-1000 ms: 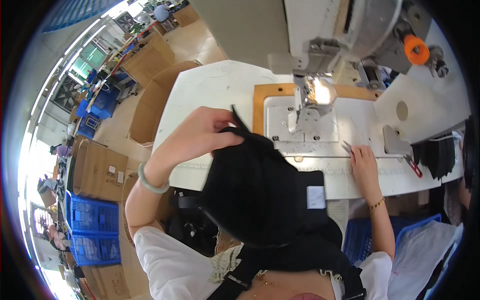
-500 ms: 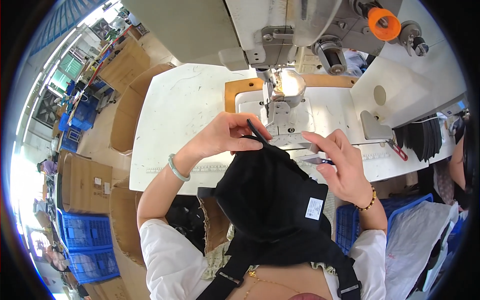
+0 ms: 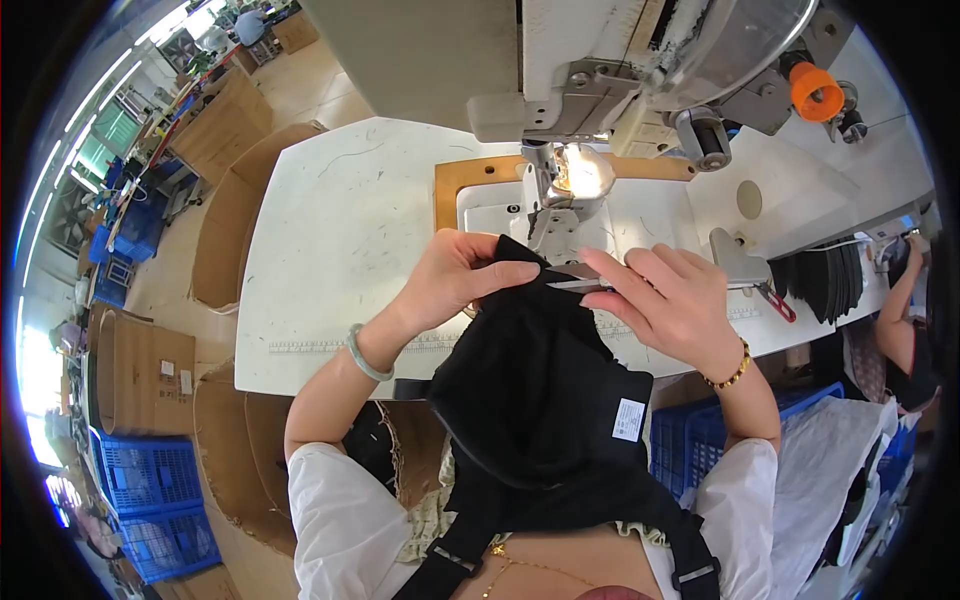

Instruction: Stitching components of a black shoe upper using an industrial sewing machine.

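Observation:
A black bra (image 3: 520,400) with a white label hangs in front of my chest. My left hand (image 3: 455,280) pinches its upper edge between thumb and fingers, where a short black strip of fabric stands up. In my right hand (image 3: 665,305) are small metal thread snips (image 3: 568,284), their blades pointing left and touching or overlapping the cloth beside my left thumb. My right fingers hide the grip of the snips, and I cannot tell if the blades are closed. Just beyond both hands is the needle area of a sewing machine (image 3: 560,215), lit by a lamp.
The white table (image 3: 330,220) carries loose threads and a printed ruler strip. Red-handled scissors (image 3: 775,302) lie at its right, near hanging black pieces (image 3: 825,285). Cardboard boxes (image 3: 150,365) and blue crates (image 3: 150,475) stand left. Another person's arm (image 3: 900,300) shows at far right.
My right hand has moved left, bringing the snips from beside the bra onto its upper edge. My left hand has turned the strip of fabric slightly. The whole view has shifted a little.

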Available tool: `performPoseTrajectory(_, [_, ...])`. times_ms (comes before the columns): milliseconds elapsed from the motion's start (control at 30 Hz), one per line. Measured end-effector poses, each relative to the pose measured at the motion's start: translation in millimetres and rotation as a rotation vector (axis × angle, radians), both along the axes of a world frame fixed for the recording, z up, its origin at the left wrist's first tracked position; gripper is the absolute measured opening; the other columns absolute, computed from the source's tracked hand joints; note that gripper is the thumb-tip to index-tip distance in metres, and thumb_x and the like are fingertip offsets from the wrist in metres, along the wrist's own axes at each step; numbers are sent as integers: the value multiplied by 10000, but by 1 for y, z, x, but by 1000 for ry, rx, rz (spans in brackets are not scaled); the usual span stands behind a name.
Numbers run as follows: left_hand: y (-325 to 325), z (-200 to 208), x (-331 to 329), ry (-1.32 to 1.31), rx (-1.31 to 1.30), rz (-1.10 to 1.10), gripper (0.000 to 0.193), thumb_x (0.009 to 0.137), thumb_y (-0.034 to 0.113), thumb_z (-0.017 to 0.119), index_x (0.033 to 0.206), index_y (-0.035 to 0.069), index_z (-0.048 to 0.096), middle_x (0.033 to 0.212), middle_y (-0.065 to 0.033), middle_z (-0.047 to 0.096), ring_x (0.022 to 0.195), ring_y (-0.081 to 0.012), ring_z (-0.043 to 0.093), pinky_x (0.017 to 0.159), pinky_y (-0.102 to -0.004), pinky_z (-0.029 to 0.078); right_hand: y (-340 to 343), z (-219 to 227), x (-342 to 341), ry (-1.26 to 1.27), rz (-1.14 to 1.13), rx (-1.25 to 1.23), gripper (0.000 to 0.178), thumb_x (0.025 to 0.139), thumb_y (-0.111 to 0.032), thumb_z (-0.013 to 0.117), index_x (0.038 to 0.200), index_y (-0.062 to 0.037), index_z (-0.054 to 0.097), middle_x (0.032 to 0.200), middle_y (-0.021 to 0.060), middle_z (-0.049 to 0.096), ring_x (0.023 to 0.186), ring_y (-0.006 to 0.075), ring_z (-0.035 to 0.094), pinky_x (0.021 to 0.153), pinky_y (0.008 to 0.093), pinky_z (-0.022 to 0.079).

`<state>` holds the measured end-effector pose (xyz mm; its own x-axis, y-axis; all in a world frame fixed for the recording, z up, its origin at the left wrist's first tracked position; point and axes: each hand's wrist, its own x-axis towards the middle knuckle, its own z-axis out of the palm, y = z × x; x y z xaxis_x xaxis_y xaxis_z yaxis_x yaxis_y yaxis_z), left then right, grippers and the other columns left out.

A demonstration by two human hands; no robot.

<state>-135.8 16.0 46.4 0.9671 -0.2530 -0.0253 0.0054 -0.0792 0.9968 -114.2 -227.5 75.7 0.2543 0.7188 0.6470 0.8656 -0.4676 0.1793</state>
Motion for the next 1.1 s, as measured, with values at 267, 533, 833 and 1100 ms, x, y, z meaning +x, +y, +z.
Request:
performPoseTrajectory(267, [-5, -3, -2, 107, -180, 21, 127, 801, 141, 629, 810, 19, 663, 649, 45, 579, 540, 1, 464, 465, -156, 327, 5, -6, 11, -6, 62, 26, 441, 623, -287, 718, 1031, -140, 637, 637, -27, 408, 501, 116, 428, 426, 253, 341])
performPoseTrajectory(533, [-5, -7, -1, 132, -212, 30, 115, 796, 135, 630, 773, 26, 659, 600, 49, 552, 494, 2, 421, 436, -161, 278, -1, -16, 22, 133, 96, 242, 341, 649, -253, 721, 953, -116, 645, 641, -15, 469, 490, 123, 458, 431, 246, 360])
performPoseTrajectory(833, [1, -4, -2, 222, -256, 39, 107, 792, 132, 629, 802, 27, 649, 653, 40, 569, 524, 2, 431, 436, -162, 282, 5, -11, 10, 429, 135, 173, 367, 651, -293, 732, 949, -110, 619, 675, 21, 514, 489, 163, 469, 443, 269, 367])
performPoseTrajectory(1100, [34, 36, -54, -202, 303, -11, 228, 706, 114, 689, 782, 39, 487, 729, -14, 494, 603, -88, 513, 492, -193, 414, 16, -19, 4, 802, 53, 206, 308, 711, -254, 728, 835, -47, 537, 704, 58, 533, 513, 196, 488, 485, 283, 395])
